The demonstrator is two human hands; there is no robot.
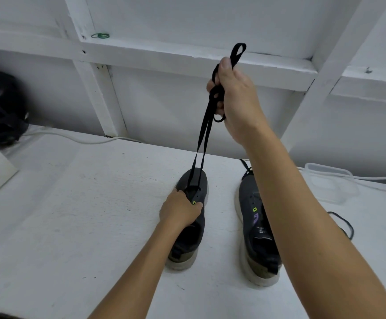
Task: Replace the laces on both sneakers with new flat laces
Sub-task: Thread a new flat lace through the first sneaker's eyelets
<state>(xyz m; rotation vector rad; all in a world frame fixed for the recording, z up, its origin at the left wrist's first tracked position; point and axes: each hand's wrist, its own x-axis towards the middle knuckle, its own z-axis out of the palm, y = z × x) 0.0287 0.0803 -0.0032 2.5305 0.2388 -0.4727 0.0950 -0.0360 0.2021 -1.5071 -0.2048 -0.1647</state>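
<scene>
Holding the left shoe (193,217) down on the desk (72,203), the left hand (180,209) has its fingers curled over the eyelet area near the toe, while the right hand (235,100) is raised high with the flat black lace (202,139) bunched in its closed fingers. Both strands run taut from that fist down to the lowest eyelets, and a loop sticks up above the thumb.

The shoe stands mid-desk, toe toward the back edge; the right shoe (256,229) stands just beside it, nearer the right edge, partly behind the forearm. A thin round cord (344,224), probably an old lace, lies close to the right shoe.

The lace looks light, limp and thin, likely to twist, so it is best pinched near the tip for threading. The shoe seems soft-topped and light enough to lift when the lace is pulled; pressing down beside the eyelets suits it.

Small green tags and a purple mark show on the shoes, plus faint tongue print, too small to read.
</scene>
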